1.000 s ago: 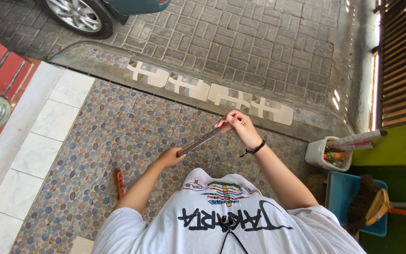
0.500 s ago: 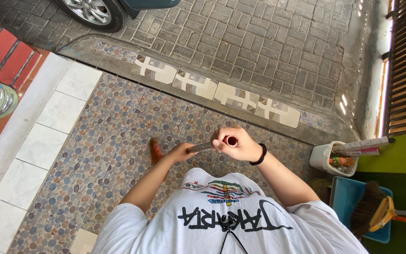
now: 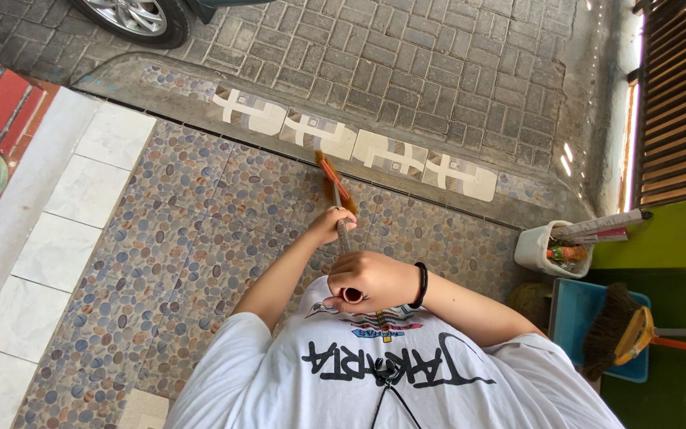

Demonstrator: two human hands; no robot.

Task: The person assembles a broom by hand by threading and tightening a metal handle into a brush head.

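Note:
I hold a broom by its thin handle (image 3: 344,236) with both hands. My right hand (image 3: 371,280) is closed around the top end of the handle, close to my chest, a black band on its wrist. My left hand (image 3: 329,225) grips the handle lower down. The orange-brown broom head (image 3: 332,179) rests on the pebble-patterned tile floor (image 3: 200,230), straight ahead of me near the patterned threshold strip (image 3: 383,151).
White tiles (image 3: 65,230) border the floor on the left, with a red step beyond. A car wheel (image 3: 132,16) stands on the brick paving ahead. At right are a white bin (image 3: 545,250), a blue dustpan (image 3: 577,314) and another broom (image 3: 625,334).
The broom head has swung from the left side of the floor to straight ahead by the threshold. My right hand dropped toward my chest and the handle now points away from me.

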